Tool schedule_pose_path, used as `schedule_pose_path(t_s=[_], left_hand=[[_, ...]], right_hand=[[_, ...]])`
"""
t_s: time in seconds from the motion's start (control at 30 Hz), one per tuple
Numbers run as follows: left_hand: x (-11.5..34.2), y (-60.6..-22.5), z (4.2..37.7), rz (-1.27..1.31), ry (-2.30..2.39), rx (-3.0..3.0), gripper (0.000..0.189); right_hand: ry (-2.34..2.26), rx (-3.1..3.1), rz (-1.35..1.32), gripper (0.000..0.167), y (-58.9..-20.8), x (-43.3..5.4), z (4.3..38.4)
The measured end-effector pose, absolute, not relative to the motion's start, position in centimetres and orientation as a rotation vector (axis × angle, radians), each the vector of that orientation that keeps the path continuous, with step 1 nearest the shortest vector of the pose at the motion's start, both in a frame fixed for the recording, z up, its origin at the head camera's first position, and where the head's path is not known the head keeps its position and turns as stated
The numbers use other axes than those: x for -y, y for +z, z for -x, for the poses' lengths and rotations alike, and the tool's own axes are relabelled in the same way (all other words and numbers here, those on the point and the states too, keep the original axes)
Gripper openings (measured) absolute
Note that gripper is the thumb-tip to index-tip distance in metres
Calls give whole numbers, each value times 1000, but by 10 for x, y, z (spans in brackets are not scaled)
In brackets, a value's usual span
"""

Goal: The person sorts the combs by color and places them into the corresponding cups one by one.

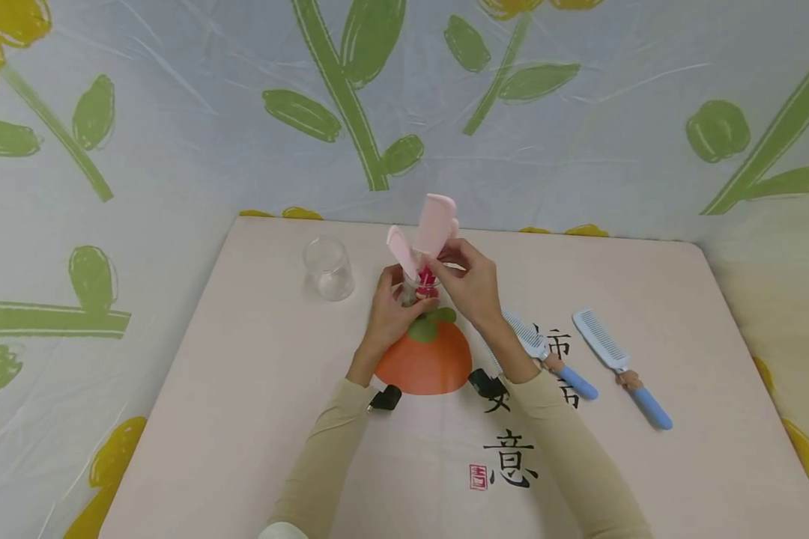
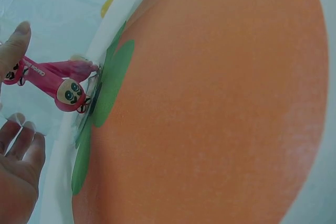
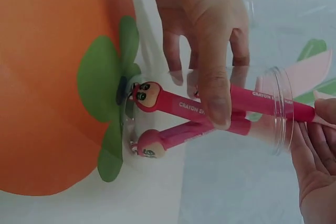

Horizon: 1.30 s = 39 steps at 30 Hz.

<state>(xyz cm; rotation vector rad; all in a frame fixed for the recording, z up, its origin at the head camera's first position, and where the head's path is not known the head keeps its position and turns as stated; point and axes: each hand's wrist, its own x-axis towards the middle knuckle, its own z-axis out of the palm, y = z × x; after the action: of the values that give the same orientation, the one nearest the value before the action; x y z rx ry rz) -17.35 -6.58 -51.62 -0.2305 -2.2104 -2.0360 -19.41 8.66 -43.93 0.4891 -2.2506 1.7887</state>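
Tabletop (image 1: 256,419), far edge near jar (image 3: 215,141) and hands (image 1: 392,318) (image 1: 472,288), sides roomier

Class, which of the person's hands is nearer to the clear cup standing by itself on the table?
The left. The left hand grips the jar, to the right of the clear cup; the right hand is farther right, at the jar's mouth, holding a pink comb.

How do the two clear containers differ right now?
The held container has red handles inside; the other container shows nothing inside. The left hand grips the held container, while the other container stands untouched on the table. Both are transparent.
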Motion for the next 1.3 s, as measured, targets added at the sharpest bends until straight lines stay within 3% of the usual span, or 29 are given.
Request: schedule_pose_path(t_s=[1.03,1.3], left_hand=[[69,-535,181,217,-1967,2294,75],[68,-533,181,249,-1975,2274,73]], right_hand=[[1537,2478,-738,20,-433,-92,203],[1731,2394,-577,38,-445,-101,196]])
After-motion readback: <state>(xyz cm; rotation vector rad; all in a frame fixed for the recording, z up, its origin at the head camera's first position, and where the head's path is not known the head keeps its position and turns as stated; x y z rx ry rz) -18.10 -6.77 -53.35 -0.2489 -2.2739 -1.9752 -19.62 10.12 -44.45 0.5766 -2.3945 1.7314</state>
